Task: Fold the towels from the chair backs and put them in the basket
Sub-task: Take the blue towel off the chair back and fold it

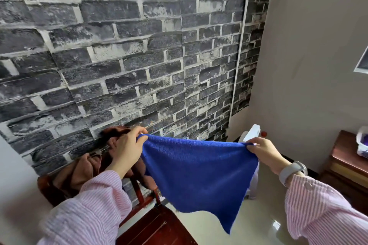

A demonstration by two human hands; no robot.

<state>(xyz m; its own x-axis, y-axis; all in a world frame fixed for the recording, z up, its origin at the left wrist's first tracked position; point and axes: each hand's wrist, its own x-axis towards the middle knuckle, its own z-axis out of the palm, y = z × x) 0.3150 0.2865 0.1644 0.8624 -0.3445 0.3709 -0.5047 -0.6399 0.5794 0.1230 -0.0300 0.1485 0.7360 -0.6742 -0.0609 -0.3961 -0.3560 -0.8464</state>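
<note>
A blue towel (199, 173) hangs spread in the air in front of me, its lower corner drooping to the right. My left hand (127, 149) pinches its upper left corner. My right hand (264, 151) pinches the upper right corner, with a watch on that wrist. A brown towel (79, 169) is draped over the back of a dark wooden chair (155, 226) behind my left hand. No basket is in view.
A grey brick-pattern wall fills the background. A white object (252, 133) stands behind the blue towel near the corner. A wooden cabinet (346, 163) at the right carries a white and purple container (363, 143). The floor is pale tile.
</note>
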